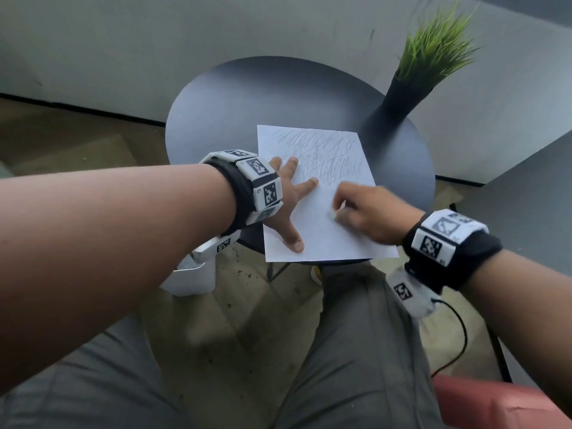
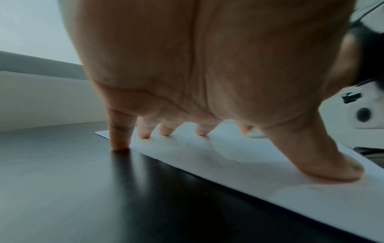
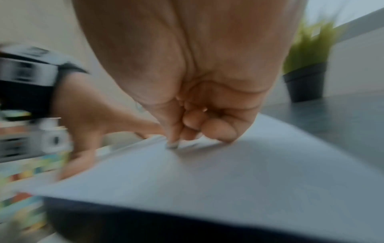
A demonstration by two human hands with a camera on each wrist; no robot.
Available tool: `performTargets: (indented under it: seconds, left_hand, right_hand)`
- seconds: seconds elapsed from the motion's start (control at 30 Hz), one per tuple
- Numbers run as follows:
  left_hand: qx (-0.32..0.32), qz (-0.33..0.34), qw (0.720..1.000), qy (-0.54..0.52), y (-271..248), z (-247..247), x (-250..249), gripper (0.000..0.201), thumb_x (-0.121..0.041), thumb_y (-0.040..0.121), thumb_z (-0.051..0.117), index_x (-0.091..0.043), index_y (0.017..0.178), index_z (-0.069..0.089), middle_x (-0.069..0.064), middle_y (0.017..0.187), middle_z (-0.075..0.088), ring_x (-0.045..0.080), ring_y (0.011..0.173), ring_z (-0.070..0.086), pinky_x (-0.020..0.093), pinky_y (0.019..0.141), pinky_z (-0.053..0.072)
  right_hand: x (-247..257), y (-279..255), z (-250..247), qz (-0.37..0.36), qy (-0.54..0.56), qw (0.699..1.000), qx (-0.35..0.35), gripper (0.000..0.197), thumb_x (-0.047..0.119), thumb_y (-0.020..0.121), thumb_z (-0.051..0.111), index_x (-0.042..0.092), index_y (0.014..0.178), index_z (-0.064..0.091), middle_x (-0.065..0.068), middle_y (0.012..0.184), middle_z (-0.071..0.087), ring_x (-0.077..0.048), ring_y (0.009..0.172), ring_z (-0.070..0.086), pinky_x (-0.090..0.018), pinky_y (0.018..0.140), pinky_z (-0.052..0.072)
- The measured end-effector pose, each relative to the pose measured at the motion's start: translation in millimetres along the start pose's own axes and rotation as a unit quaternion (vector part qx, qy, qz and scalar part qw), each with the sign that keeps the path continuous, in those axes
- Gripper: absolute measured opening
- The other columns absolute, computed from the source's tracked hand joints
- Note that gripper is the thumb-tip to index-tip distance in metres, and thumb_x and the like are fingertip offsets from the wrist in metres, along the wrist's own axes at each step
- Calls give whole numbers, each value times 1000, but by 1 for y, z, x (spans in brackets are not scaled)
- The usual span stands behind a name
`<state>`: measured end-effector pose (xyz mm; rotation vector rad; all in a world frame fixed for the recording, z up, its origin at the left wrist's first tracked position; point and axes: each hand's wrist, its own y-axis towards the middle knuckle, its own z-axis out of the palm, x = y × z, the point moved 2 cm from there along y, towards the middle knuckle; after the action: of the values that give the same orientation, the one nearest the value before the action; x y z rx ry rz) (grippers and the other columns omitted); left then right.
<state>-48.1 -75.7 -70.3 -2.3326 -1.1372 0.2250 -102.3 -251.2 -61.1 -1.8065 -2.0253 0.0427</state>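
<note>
A white paper sheet (image 1: pixel 325 243) with pencil scribbles on its far half lies on the round dark table (image 1: pixel 247 103). My left hand (image 1: pixel 286 199) is spread flat, its fingers pressing the sheet's left side. In the left wrist view the fingertips (image 2: pixel 200 132) stand on the paper (image 2: pixel 249 172), and the little finger touches the table (image 2: pixel 83 189) at the sheet's edge. My right hand (image 1: pixel 365 212) is blurred and pinches a small white eraser (image 1: pixel 332 214) against the sheet's near middle. The right wrist view shows curled fingers (image 3: pixel 218 129) gripping the eraser (image 3: pixel 173 145) on the paper (image 3: pixel 207 180).
A dark vase (image 1: pixel 393 109) with green grass (image 1: pixel 433 54) stands at the table's far right. A white bin (image 1: pixel 188 274) sits on the floor to the left. A grey cabinet (image 1: pixel 526 196) stands to the right, a red seat (image 1: pixel 495 404) below it. My knees are under the table's near edge.
</note>
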Motion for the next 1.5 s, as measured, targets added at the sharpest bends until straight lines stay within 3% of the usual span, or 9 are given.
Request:
performTargets:
  seconds: [0.1,0.23,0.4,0.57,0.73,0.9,1.07,1.27,1.5]
  left_hand:
    - [1,10,1000,3,-1,-1,2,135,-87,58,66,-40,155,-15,11,163,-22,39,151,-9,64,115,15]
    - [11,27,999,15,-1,4,6,136,-87,57,67,-42,153,-19,9,163,-25,38,151,-13,61,119,13]
    - [13,32,999,9,-2,6,7,136,-89,56,65,-44,152,-20,7,163,-27,36,151,-15,63,118,12]
    - [10,46,999,3,-4,7,10,136,-87,55,68,-44,154,-15,7,163,-27,35,151,-16,63,117,9]
    - [13,43,999,5,-10,4,9,133,-86,59,67,-45,153,-18,4,163,-27,33,151,-16,65,115,10]
    - [12,47,999,-7,-10,7,11,132,-84,58,69,-47,153,-14,4,162,-28,32,151,-18,68,113,11]
    - [14,49,999,-8,-11,7,9,129,-86,62,64,-46,152,-19,2,162,-29,31,151,-18,67,114,9]
    - [-77,10,993,-90,-11,20,45,107,-90,71,46,-43,156,1,-6,167,-9,19,153,-7,58,119,9]
    - [-75,6,992,-100,-13,27,55,117,-92,67,48,-34,158,1,-13,166,-12,20,152,-13,63,118,4]
  right_hand:
    - [-12,7,-2,58,-4,997,-49,11,31,92,54,25,101,56,-2,99,63,-25,91,55,-28,73,37]
    - [34,-10,17,-119,-35,991,48,14,23,93,53,20,106,58,1,101,66,-21,91,56,-32,80,42]
    - [-8,19,-12,79,-5,996,-38,12,26,91,54,19,100,57,-2,97,62,-27,95,56,-32,75,42]
    - [36,3,16,-81,-10,996,25,7,25,94,53,21,100,53,2,95,61,-21,87,53,-29,75,38]
    - [-3,23,-13,77,-19,996,-50,12,25,91,53,15,96,57,-2,90,60,-28,93,55,-32,74,42]
    - [34,11,13,-66,-19,998,-2,13,26,94,53,19,103,57,3,95,63,-21,89,54,-31,75,40]
    - [-17,18,-11,64,38,997,-35,15,35,91,61,21,94,59,3,90,62,-18,84,56,-26,67,41]
    - [-35,8,-10,71,67,995,-30,16,44,91,59,29,97,58,9,83,63,-6,75,58,-21,63,39]
    - [-34,0,-12,77,47,996,7,14,39,93,58,26,97,53,6,84,63,-9,74,59,-23,62,42]
